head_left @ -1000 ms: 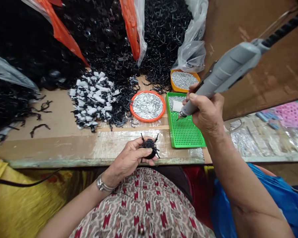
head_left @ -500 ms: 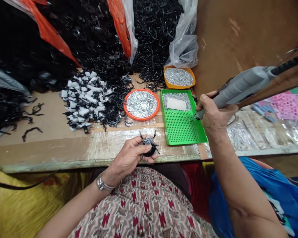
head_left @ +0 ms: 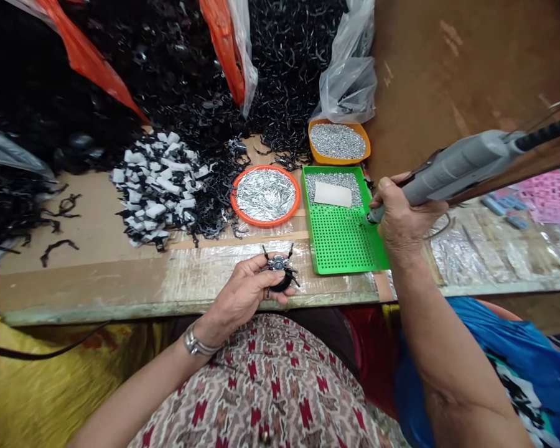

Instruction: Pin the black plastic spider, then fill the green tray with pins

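Observation:
My left hand point(head_left: 249, 285) is closed around a black spider-shaped toy point(head_left: 279, 281) with thin legs sticking out, held low over the front of the bench. A grey top of the toy faces up, and my fingers hide part of its body. My right hand point(head_left: 404, 218) grips a grey electric screwdriver point(head_left: 457, 167), its tip pointing down at the right side of a green perforated tray point(head_left: 340, 249). Small silver screws point(head_left: 313, 184) lie in the far part of that tray, partly under a white card point(head_left: 332, 194).
An orange-red round dish point(head_left: 266, 196) holds silver pins. Behind the tray is an orange bowl point(head_left: 338, 142) of small metal pieces. A pile of black-and-white parts point(head_left: 158, 186) lies left, with heaped black parts point(head_left: 294, 68) behind. Pink pieces point(head_left: 553, 198) lie at the right.
My right hand and the screwdriver stay over the green tray, with only a slight shift. The toy remains in my left hand. The view has moved slightly.

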The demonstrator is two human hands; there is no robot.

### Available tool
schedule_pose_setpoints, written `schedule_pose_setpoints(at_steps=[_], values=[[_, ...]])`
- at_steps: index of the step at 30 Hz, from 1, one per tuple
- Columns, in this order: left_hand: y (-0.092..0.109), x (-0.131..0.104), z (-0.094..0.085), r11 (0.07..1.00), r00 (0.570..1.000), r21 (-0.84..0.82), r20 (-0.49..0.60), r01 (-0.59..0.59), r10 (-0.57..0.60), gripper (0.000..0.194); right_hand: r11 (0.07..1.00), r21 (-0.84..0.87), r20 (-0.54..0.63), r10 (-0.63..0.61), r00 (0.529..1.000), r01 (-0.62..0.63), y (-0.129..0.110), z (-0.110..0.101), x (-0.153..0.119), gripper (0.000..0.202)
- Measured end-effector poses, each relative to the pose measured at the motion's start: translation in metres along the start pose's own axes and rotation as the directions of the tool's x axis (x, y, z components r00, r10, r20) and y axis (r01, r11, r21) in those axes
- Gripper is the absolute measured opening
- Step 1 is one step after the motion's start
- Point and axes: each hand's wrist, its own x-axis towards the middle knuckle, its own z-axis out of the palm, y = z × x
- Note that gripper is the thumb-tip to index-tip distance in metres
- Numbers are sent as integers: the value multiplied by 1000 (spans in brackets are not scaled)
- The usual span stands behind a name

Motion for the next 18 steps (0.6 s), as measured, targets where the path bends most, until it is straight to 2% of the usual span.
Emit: schedule_pose_setpoints(at_steps=[7, 11, 18], values=[[0, 2, 0, 1000, 1000, -2, 2, 9, -9, 38, 999, -41, 4, 34, 999, -34, -1, -3, -1, 17], [0, 2, 1, 1000, 1000, 0, -1, 5, -5, 38, 1000, -14, 4, 13, 1000, -13, -2, -1, 2, 16], [-1, 4, 1, 1000, 1000, -7, 5, -11, 11, 35, 997, 79, -19, 2, 1000, 0, -36, 5, 0, 13]])
